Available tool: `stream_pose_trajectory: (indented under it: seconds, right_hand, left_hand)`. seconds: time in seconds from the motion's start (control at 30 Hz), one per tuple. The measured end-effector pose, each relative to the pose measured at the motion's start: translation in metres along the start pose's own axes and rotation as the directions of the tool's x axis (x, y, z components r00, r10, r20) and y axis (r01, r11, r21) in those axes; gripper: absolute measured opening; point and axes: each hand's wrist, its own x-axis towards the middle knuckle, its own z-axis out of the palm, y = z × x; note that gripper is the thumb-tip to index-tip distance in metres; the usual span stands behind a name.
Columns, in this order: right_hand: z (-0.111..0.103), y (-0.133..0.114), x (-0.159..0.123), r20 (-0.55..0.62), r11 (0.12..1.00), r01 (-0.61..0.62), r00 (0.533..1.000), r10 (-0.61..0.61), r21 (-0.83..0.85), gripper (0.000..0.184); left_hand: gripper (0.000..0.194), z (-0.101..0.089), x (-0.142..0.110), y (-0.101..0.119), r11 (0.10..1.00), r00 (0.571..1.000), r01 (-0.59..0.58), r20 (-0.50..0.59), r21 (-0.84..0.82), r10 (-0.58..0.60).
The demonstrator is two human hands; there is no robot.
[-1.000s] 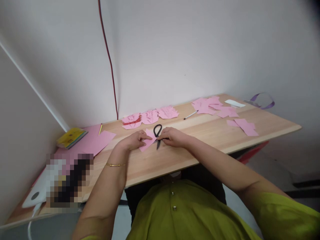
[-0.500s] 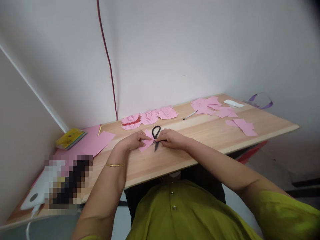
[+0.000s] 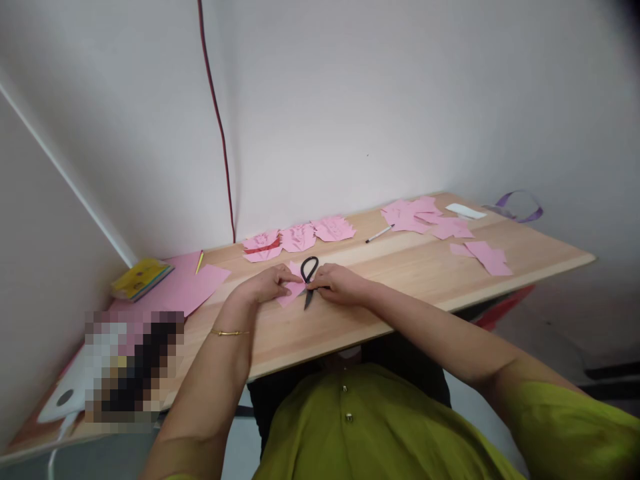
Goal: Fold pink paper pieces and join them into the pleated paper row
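Note:
Near the middle of the wooden table (image 3: 425, 267), my left hand (image 3: 270, 285) pinches a small piece of pink paper (image 3: 286, 301) held low over the wood. My right hand (image 3: 343, 285) is closed beside it, its fingertips at the middle of a pair of black-handled scissors (image 3: 309, 268). One handle loop stands out toward the wall, and a dark blade points back toward me. The other handle is mostly hidden by my right hand. Fingertips of both hands almost meet where the scissors cross the paper's right edge.
Cut, crumpled pink papers (image 3: 299, 237) lie along the wall. A pen (image 3: 380, 233) rests beside more pink pieces (image 3: 407, 215) and a white strip (image 3: 465, 211). At left are pink sheets (image 3: 205, 287), a yellow pencil (image 3: 199, 262), a yellow packet (image 3: 141, 279) and a blurred-out area.
The scissors have turned slightly, with the blade tip shifting left and toward me. My right hand has moved slightly left, while my left hand stays on the paper.

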Motion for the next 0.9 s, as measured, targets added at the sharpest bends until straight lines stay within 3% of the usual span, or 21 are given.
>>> stream_pose_trajectory:
  seconds: [0.23, 0.5, 0.63, 0.9]
  right_hand:
    - [0.003, 0.000, 0.000, -0.019, 1.000, 0.024, 1.000, -0.024, 0.002, 0.037]
    - [-0.001, -0.004, 0.000, 0.033, 0.997, 0.012, 0.999, -0.010, -0.075, 0.033]
    - [-0.008, -0.005, -0.006, 0.044, 0.995, -0.088, 0.995, 0.090, -0.056, 0.032]
    - [-0.005, -0.005, -0.004, 0.072, 0.997, -0.082, 0.994, 0.082, -0.008, 0.018]
  left_hand:
    - [0.044, -0.001, 0.000, -0.005, 1.000, 1.000, -0.003, -0.017, -0.016, 0.002]
    - [0.043, -0.001, -0.003, 0.006, 1.000, 0.999, -0.014, -0.039, 0.005, 0.014]
    - [0.040, 0.001, -0.005, 0.006, 0.999, 0.998, -0.034, -0.057, 0.015, 0.035]
    - [0.045, 0.002, -0.003, 0.001, 1.000, 0.998, 0.009, -0.058, 0.010, -0.009]
